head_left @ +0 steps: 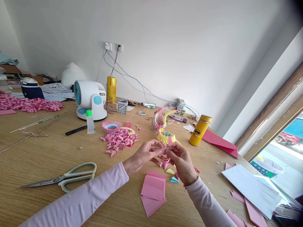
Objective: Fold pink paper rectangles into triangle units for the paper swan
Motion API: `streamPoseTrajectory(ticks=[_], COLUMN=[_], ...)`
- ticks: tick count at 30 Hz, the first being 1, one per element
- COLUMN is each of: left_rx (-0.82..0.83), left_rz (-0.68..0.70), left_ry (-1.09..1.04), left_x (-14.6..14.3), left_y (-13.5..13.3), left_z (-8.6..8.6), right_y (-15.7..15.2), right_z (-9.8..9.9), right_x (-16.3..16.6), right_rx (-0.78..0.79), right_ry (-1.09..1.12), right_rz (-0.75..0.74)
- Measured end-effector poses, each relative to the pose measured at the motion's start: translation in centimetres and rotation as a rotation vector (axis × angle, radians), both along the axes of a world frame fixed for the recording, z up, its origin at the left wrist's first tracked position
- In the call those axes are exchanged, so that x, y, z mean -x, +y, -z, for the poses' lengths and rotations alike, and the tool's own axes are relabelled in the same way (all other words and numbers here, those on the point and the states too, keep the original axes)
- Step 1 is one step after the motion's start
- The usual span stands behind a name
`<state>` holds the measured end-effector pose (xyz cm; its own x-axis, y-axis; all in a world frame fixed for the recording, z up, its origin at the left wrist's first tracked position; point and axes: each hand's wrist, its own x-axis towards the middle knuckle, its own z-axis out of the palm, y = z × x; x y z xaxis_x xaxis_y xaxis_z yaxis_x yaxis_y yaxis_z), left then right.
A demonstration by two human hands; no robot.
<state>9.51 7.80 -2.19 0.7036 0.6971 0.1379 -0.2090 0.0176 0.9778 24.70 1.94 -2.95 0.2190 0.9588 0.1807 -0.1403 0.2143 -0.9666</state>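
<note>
My left hand and my right hand meet above the table, fingertips pinched together on a small piece of pink paper, mostly hidden by the fingers. Just behind them stands a ring of folded yellow, blue and pink paper pieces. Beneath the hands lie loose pink folded pieces, a yellow one and a blue one. Nearer to me is a stack of pink paper sheets. A swan-like folded-paper figure with a curved yellow neck stands further back.
Scissors lie at the left, near a glue bottle, a black marker and a white fan. A pink paper bowl sits behind a pile of folded pieces. A yellow flask stands right, with papers nearer.
</note>
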Motion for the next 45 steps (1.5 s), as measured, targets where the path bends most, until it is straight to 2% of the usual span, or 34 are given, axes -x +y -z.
streamPoseTrajectory(ticks=[9, 16, 22, 27, 30, 33, 40, 45], left_rx=[-0.123, -0.117, -0.045, 0.007, -0.031, -0.079, -0.082, -0.115], left_rz=[-0.051, -0.038, -0.086, -0.137, -0.191, -0.182, -0.127, -0.103], left_ry=[0.034, 0.022, -0.031, -0.006, 0.064, 0.14, 0.134, 0.143], left_x=[-0.1, -0.2, -0.2, -0.1, 0.0, 0.2, 0.3, 0.2], left_y=[0.2, 0.4, 0.6, 0.9, 1.1, 1.2, 1.0, 0.7], left_z=[0.3, 0.4, 0.8, 1.0, 1.0, 1.0, 0.8, 0.8], right_y=[-0.1, 0.1, 0.1, 0.0, 0.1, 0.2, 0.6, 0.5], right_z=[-0.2, -0.3, 0.0, 0.1, 0.2, 0.6, 1.1, 1.0], right_x=[-0.1, -0.1, -0.3, -0.5, -0.7, -0.9, -1.1, -0.9], right_rx=[-0.003, -0.037, -0.062, -0.083, -0.118, -0.134, -0.13, -0.115], right_ry=[-0.015, -0.018, -0.046, -0.224, -0.402, -0.531, -0.569, -0.503], right_rz=[-0.008, 0.037, 0.091, 0.067, 0.042, 0.067, 0.055, 0.048])
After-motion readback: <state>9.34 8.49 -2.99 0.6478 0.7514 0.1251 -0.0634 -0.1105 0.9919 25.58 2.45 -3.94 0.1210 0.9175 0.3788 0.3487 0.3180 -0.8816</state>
